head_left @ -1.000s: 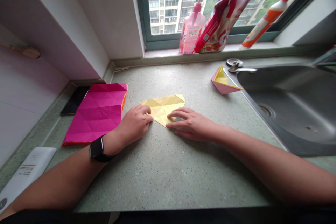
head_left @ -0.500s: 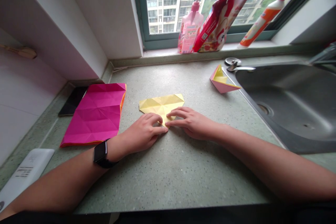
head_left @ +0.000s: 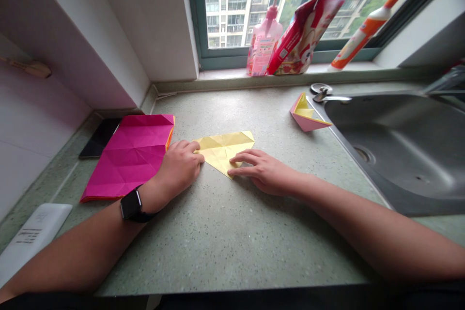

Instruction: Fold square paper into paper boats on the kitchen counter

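Note:
A creased yellow origami paper (head_left: 225, 147), folded to a point at its near side, lies flat on the counter. My left hand (head_left: 183, 162), with a black watch on the wrist, has its fingers closed on the paper's left corner. On the paper's near right part rest the thumb and fingertips of my right hand (head_left: 259, 169), stretched out and a little apart, pressing it down. Beside my left hand lies a stack of creased square paper (head_left: 134, 155), magenta on top with orange edges below. A folded paper boat (head_left: 308, 114), pink outside and yellow inside, stands near the sink.
The steel sink (head_left: 395, 155) takes up the right side. A pink pump bottle (head_left: 264, 43), a red bag (head_left: 305, 34) and an orange-white bottle (head_left: 359, 34) stand on the windowsill. At left are a dark flat object (head_left: 97, 140) and a white object (head_left: 34, 237).
My left hand has moved left and away from me, from the paper's near tip to its left corner. My right hand has stayed almost in place.

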A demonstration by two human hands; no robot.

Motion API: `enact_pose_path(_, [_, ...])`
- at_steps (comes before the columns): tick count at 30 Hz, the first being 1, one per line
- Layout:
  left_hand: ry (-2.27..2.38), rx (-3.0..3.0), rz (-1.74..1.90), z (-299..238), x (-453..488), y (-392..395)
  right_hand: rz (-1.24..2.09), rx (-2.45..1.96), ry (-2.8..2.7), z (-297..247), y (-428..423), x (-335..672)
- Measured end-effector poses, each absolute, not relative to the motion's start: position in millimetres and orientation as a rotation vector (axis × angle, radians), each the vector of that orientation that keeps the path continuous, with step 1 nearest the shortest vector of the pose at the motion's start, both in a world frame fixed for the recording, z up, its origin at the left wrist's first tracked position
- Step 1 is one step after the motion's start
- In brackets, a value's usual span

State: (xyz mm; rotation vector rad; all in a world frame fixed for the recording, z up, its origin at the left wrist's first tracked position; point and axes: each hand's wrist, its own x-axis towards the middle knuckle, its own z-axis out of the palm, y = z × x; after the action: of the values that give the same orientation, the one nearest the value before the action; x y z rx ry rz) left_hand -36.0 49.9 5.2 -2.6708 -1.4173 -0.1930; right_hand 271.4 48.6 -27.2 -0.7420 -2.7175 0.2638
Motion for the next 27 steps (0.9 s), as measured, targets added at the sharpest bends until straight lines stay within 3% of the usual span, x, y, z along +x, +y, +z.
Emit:
enact_pose_path(8, [-1.545, -2.431, 0.016, 15.4, -39.1, 49.2, 0.271, -0.734, -2.711, -26.2, 48.8, 271.5])
enact_pose_path(11, [-1.47, -2.456, -0.165, 17.6, -35.5, 45.8, 0.264, -0.732, -2.701, -26.6, 48.7, 271.3])
enact_pose_path(17, [-0.798, -3.012, -0.589, 1.3, -15.6, 30.0, 0.246, -0.688, -2.656, -29.9, 51.2, 271.9])
enact_pose_path(27, [-0.673, -3.161, -0.653, -13.4, -15.0, 33.8, 0.198, -0.959, -2.49, -35.7, 64.9, 277.8])
